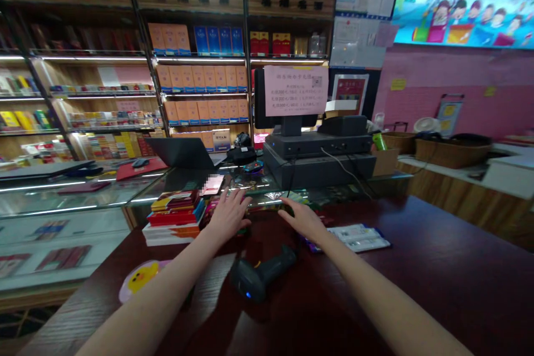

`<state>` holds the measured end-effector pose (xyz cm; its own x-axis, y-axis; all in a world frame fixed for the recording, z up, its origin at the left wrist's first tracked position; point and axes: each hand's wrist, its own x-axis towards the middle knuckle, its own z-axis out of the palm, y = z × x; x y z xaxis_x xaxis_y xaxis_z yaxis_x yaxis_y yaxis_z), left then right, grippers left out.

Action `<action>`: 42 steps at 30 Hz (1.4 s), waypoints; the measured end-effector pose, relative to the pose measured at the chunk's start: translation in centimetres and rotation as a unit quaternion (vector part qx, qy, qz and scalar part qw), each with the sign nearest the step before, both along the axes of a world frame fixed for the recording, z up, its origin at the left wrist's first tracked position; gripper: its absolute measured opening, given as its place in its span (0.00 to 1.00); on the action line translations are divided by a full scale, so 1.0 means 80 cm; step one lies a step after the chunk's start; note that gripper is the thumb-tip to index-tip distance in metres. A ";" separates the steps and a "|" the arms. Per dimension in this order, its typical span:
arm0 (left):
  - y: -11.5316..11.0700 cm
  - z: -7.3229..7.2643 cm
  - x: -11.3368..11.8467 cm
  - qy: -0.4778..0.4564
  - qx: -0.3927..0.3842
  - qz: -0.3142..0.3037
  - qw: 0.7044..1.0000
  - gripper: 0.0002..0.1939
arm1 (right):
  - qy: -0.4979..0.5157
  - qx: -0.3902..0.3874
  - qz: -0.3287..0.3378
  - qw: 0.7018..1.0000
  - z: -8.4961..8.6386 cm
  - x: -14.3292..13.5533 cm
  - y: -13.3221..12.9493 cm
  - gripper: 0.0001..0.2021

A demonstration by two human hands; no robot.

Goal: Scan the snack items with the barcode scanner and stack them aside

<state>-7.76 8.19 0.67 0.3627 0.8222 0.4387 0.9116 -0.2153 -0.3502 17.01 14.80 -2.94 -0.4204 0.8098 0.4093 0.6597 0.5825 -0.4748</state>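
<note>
My left hand [228, 216] reaches forward with fingers spread, over red and pink packets [211, 208] beside the stack of boxes and cards. Whether it touches them I cannot tell. To its right, my right hand [303, 220] has thumb and index finger apart and nothing visible between them. Under my right wrist area lies a flat white-and-purple pack [359, 238]. A dark handheld barcode scanner [261, 273] with a blue light rests on the table between my forearms. The stack of red, yellow and white boxes [173, 219] stands left of my left hand.
Ahead is a dark cash register [321, 158] with a pink sign [296, 90]. An open laptop [181, 153] stands on the glass counter [83, 200]. A yellow duck pad [142, 278] lies at left on the brown table [417, 267]. Baskets [453, 150] sit at right.
</note>
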 end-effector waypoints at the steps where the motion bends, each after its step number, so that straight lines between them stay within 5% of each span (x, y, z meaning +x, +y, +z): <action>1: 0.004 -0.001 0.007 0.004 -0.003 -0.007 1.000 0.30 | -0.001 -0.002 -0.008 1.000 -0.002 0.010 0.002 0.23; 10: 0.035 -0.008 0.068 0.014 -0.048 -0.055 0.997 0.29 | -0.001 -0.008 -0.073 0.997 -0.021 0.091 0.024 0.22; 18: 0.070 -0.033 0.103 0.017 -0.072 -0.088 0.993 0.28 | -0.017 0.027 -0.118 0.993 -0.050 0.133 0.050 0.20; 29: 0.093 -0.052 0.141 0.042 -0.138 -0.114 0.983 0.28 | -0.075 -0.040 -0.238 0.967 -0.069 0.152 0.057 0.20; 42: 0.110 -0.062 0.153 -0.019 -0.240 -0.114 0.964 0.32 | -0.083 -0.079 -0.222 0.968 -0.075 0.153 0.066 0.19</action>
